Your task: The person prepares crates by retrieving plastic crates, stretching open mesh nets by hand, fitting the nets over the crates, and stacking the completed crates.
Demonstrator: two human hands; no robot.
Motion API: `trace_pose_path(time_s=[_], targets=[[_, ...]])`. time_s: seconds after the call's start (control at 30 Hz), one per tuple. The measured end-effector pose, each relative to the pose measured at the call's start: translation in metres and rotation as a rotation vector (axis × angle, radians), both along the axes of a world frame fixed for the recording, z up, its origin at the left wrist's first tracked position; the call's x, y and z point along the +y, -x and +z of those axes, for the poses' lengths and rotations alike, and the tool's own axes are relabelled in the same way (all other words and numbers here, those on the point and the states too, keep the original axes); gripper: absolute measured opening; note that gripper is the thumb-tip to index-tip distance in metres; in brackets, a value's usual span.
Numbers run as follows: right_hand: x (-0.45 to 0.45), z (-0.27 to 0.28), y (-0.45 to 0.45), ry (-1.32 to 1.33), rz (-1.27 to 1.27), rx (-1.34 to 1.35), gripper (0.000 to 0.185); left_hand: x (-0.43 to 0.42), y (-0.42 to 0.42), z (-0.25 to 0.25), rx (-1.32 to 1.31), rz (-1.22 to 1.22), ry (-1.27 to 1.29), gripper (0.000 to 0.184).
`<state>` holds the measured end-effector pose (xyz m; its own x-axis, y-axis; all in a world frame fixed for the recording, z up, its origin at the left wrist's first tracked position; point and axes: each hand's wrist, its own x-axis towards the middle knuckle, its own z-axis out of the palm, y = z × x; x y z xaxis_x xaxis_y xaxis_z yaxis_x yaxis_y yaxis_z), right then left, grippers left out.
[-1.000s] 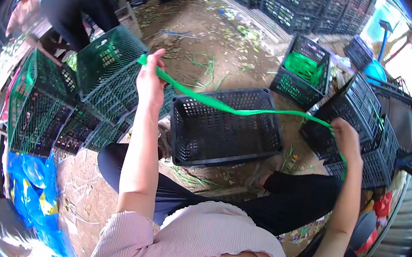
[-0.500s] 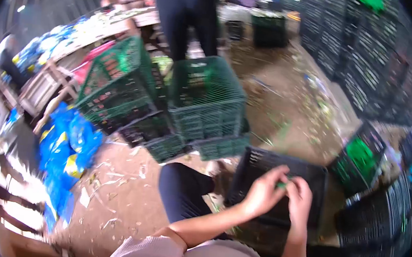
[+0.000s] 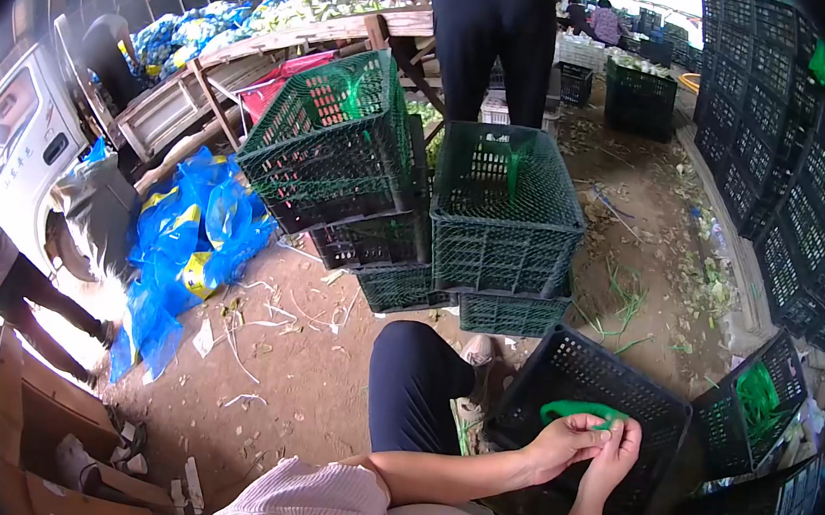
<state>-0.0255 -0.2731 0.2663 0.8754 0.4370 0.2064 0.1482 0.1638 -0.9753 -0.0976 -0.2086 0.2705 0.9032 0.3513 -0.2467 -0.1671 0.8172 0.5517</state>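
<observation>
A loop of bunched green netting [image 3: 577,410] is pinched between my two hands, above a tilted black plastic crate [image 3: 562,369] in front of my knees. My left hand [image 3: 561,448] grips it from the left, thumb and fingers pressed together. Close against it, my right hand [image 3: 616,458] also holds the netting at its right end, fingers curled. The fingertips of both hands nearly touch. Part of the netting is hidden behind the fingers.
Net-lined crates [image 3: 507,222] stand stacked ahead. Tall black crates [image 3: 794,167] line the right side; a smaller crate [image 3: 749,404] there holds green netting. Blue plastic bags [image 3: 198,245] lie left, near a cardboard box [image 3: 43,420]. One person [image 3: 490,45] stands at a produce table [image 3: 327,22].
My view has swung left, so the scene sits further right and is sharper. The green netting now shows as a longer loop beyond my fingers; both hands remain together on it.
</observation>
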Motion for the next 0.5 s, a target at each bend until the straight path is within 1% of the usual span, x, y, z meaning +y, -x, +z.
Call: trace_pose_path(time_s=[0.03,0.1,0.13,0.17,0.23,0.27,0.37,0.4,0.5], targets=[[-0.002,0.005,0.002,-0.009,0.023,0.058,0.01,0.0,-0.001,-0.001,-0.037,-0.037,0.033,0.019],[-0.007,0.006,0.002,-0.03,0.013,0.063,0.016,0.001,0.005,0.003,-0.106,-0.102,0.097,0.021],[-0.011,0.005,-0.003,0.001,0.009,-0.057,0.011,0.003,0.007,0.006,-0.142,-0.128,0.127,0.022],[-0.016,0.008,-0.003,0.07,-0.004,-0.145,0.011,0.005,0.009,0.006,-0.178,-0.146,0.178,0.023],[-0.02,0.012,-0.003,0.007,0.044,-0.026,0.009,0.006,0.01,0.003,-0.217,-0.168,0.251,0.023],[-0.02,0.013,0.002,-0.031,0.023,0.024,0.007,0.004,0.008,0.003,-0.155,-0.17,0.198,0.019],[-0.023,-0.001,0.0,-0.01,0.112,-0.016,0.007,0.005,0.01,0.011,-0.006,-0.163,-0.084,0.015],[-0.021,0.005,0.004,-0.036,0.109,-0.005,0.003,0.007,0.01,0.013,-0.033,-0.169,-0.103,0.012],[-0.021,0.006,0.008,-0.086,0.081,-0.051,0.007,0.011,0.008,0.008,-0.092,-0.16,-0.156,0.012]])
